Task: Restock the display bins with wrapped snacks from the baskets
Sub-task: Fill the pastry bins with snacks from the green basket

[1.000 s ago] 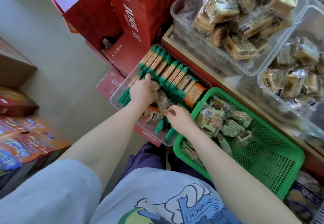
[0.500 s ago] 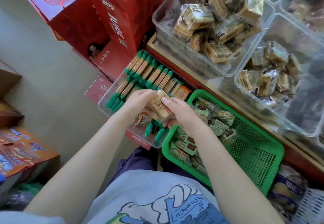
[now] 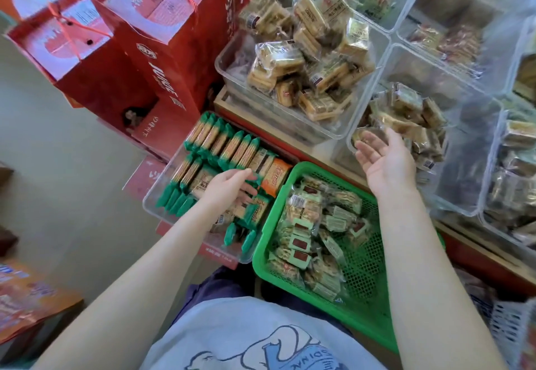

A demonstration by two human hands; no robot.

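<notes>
My left hand (image 3: pixel 229 188) lies in a clear floor tray (image 3: pixel 150 204), its fingers stretched over the green-ended cracker packets (image 3: pixel 232 145); it grips nothing that I can see. My right hand (image 3: pixel 387 162) hovers palm up and empty, fingers relaxed, at the front edge of a clear display bin (image 3: pixel 464 204) that holds brown wrapped snacks (image 3: pixel 412 117). Below it a green mesh basket (image 3: pixel 374 326) holds several pale green wrapped snacks (image 3: pixel 307 224).
Another clear bin (image 3: pixel 232 62) of tan wrapped snacks sits behind the tray, with more bins to the right. Red gift bags (image 3: pixel 139 59) stand at the back left. Orange boxes (image 3: pixel 29 306) lie at the lower left, and a white basket (image 3: pixel 510 320) at the lower right.
Both hands held a tan packet over the tray. Now my right hand has risen to the display bin and is empty, while my left hand has gone back down onto the tray's packets.
</notes>
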